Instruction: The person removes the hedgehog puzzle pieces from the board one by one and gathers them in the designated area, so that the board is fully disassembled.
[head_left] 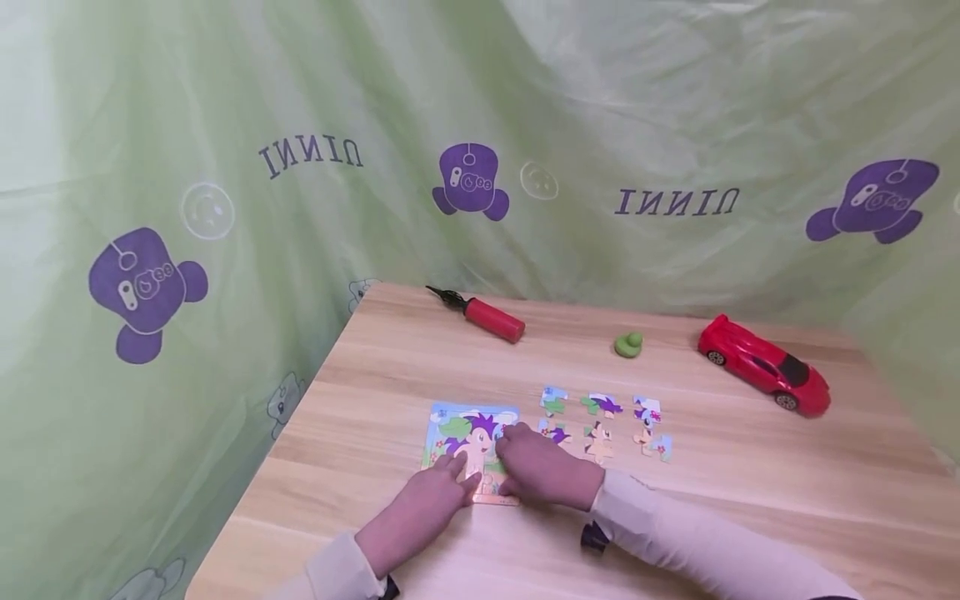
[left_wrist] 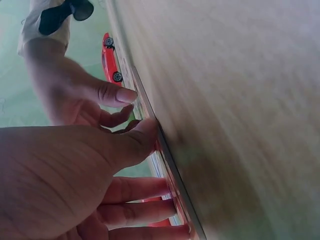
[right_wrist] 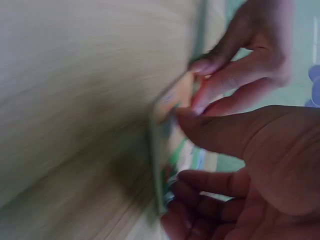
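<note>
A jigsaw puzzle [head_left: 465, 421] with a purple-haired cartoon figure lies in a flat frame on the wooden table. My left hand [head_left: 431, 504] rests on its near left part, fingers fairly straight and thumb at the near edge, as the left wrist view shows. Over the right part is my right hand [head_left: 551, 467], its fingers bent at the right side and its thumb [right_wrist: 200, 127] touching near the front. Whether the right fingers pinch a piece is hidden. Beside that hand lie loose jigsaw pieces, among them a face piece [head_left: 598, 442] and a purple-hair piece [head_left: 603, 405].
Behind the puzzle lies a red hand pump [head_left: 493, 319] with a black nozzle. A small green toy [head_left: 628, 344] sits at the back, left of a red toy car [head_left: 765, 367]. Green printed cloth [head_left: 585, 250] hangs along the table's far side.
</note>
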